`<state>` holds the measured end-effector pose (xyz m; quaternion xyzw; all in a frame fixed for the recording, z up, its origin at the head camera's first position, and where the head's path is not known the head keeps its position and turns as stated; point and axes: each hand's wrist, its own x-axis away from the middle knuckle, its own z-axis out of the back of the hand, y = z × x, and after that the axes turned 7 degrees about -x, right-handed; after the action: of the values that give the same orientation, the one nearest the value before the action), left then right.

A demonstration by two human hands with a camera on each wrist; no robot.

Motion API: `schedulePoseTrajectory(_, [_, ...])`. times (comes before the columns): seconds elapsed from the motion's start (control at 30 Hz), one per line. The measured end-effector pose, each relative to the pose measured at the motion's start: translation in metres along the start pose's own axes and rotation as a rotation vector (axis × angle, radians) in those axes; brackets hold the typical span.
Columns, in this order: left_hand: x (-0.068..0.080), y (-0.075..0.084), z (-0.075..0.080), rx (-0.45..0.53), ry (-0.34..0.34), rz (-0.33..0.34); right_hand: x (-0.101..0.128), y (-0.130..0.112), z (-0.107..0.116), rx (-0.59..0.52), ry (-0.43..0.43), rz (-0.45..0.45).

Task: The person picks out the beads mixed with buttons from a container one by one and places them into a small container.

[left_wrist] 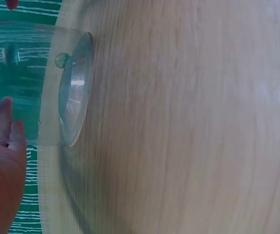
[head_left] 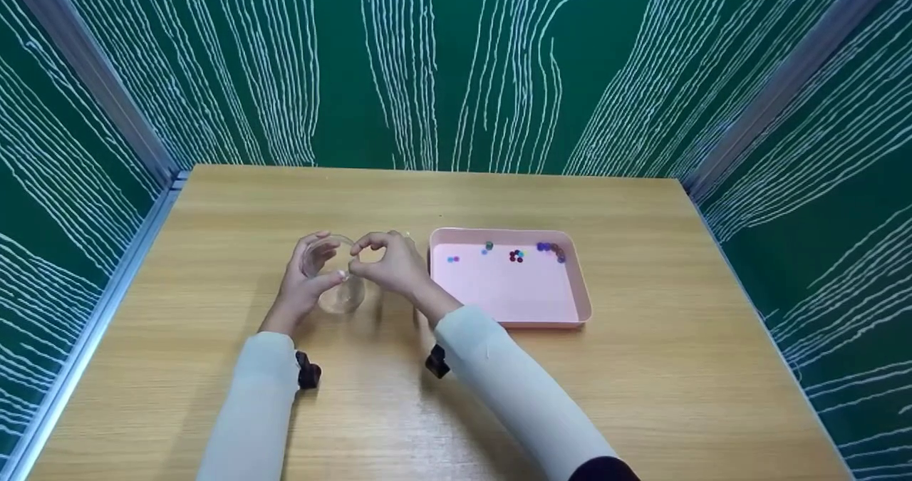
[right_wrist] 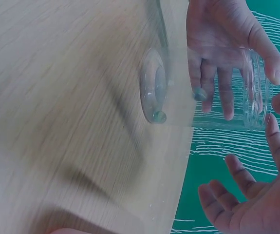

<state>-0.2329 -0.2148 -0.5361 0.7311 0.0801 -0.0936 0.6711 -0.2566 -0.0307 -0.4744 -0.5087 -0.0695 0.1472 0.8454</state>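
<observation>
A clear plastic jar point(head_left: 343, 298) stands upright on the wooden table, its mouth facing up. My left hand point(head_left: 303, 286) holds it around the upper side, with the thumb near the rim. At the mouth is my right hand point(head_left: 396, 263), its thumb and index finger curved beside the rim and a small gap between their tips in the right wrist view. No bead shows between those fingertips. Inside the jar, one green bead point(right_wrist: 159, 116) lies at the bottom. Another greenish bead point(right_wrist: 199, 93) appears partway up within the jar, above the base.
To the right of the jar sits a shallow pink tray point(head_left: 470, 299). Small groups of coloured beads point(head_left: 516, 256) lie in it, with purple and brown ones point(head_left: 551, 250) near its far right corner. Green walls with white streaks point(head_left: 399, 68) enclose the table.
</observation>
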Motion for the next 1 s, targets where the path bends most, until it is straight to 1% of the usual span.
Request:
schedulePoseTrajectory(0.4, [0.000,-0.001,-0.001,-0.003,0.016,0.011,0.000,0.002,-0.001,-0.010,0.009,0.004])
schedulePoseTrajectory(0.6, [0.000,-0.002,0.000,-0.013,0.009,0.017,0.000,0.004,0.000,0.011,0.016,0.087])
schedulePoseTrajectory(0.73, [0.001,0.000,0.001,-0.039,-0.001,0.064,0.002,0.005,0.003,0.009,0.062,0.163])
schedulePoseTrajectory(0.83, [0.001,0.001,0.002,-0.052,0.001,0.073,0.002,0.007,0.005,0.021,0.100,0.189])
schedulePoseTrajectory(0.87, [0.001,0.001,0.002,-0.053,0.003,0.073,0.002,0.007,0.006,0.026,0.105,0.188])
schedulePoseTrajectory(1.0, [0.000,0.000,0.001,-0.036,0.020,0.032,0.004,0.008,0.010,0.051,0.110,0.162])
